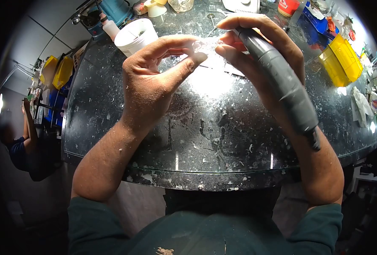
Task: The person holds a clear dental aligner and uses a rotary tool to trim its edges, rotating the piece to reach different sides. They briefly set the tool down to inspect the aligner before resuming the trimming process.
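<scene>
My left hand [152,83] pinches a small clear, shiny piece [205,44] between thumb and fingertips, above the dark workbench. Strong glare hides the outline of this piece. In my right hand [277,46] lies a black rotary handpiece [282,78], its thick body running back over the wrist and a cord stub at its rear end. A thin metal bit [214,31] shows near the right fingertips, close to the clear piece. My right thumb and fingertips sit right at the piece's right side. Pale dust speckles both hands.
The black workbench [188,148] is spotted with white residue. A white tub [136,36] stands beyond my left hand, near a squeeze bottle [108,26] and a blue machine [116,10]. Yellow bins [341,59] and a red container [288,6] are at right. Another person [23,140] is at far left.
</scene>
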`<act>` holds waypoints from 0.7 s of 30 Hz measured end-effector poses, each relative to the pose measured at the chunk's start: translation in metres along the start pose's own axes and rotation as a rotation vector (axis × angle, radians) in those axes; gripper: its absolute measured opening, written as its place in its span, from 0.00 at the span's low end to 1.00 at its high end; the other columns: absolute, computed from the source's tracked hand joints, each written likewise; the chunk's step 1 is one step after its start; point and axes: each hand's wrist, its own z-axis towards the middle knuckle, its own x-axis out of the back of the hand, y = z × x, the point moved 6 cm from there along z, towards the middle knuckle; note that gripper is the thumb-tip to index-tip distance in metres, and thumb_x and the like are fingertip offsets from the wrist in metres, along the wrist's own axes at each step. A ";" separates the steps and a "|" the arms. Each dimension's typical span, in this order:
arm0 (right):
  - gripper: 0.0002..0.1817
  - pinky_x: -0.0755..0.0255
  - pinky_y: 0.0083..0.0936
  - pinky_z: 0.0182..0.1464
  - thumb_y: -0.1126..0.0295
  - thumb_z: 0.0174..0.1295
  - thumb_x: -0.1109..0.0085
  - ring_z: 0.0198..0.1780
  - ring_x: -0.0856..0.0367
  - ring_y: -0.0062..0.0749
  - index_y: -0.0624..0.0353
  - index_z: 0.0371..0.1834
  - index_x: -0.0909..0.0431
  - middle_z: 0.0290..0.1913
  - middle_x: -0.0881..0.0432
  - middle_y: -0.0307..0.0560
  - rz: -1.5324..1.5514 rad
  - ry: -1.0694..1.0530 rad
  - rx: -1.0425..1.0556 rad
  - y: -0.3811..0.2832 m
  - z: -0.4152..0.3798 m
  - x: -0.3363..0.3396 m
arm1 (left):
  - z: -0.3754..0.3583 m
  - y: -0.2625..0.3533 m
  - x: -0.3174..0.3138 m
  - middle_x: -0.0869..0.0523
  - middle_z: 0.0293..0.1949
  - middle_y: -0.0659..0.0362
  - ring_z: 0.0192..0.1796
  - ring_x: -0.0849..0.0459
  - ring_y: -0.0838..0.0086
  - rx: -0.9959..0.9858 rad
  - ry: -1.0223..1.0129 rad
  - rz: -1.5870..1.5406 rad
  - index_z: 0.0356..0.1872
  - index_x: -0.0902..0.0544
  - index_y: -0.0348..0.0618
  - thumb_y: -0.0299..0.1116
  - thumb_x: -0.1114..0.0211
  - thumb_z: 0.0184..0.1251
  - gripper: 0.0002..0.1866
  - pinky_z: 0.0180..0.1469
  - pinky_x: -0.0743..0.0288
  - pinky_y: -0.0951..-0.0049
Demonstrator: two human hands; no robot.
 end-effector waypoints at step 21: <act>0.19 0.19 0.18 0.47 0.78 0.59 0.28 0.46 0.18 0.16 0.55 0.54 0.19 0.41 0.17 0.35 0.208 0.004 -0.124 0.014 -0.007 -0.008 | -0.006 -0.028 -0.013 0.10 0.43 0.56 0.48 0.13 0.70 0.448 -0.114 -0.665 0.49 0.15 0.38 0.35 0.36 0.72 0.12 0.60 0.25 0.66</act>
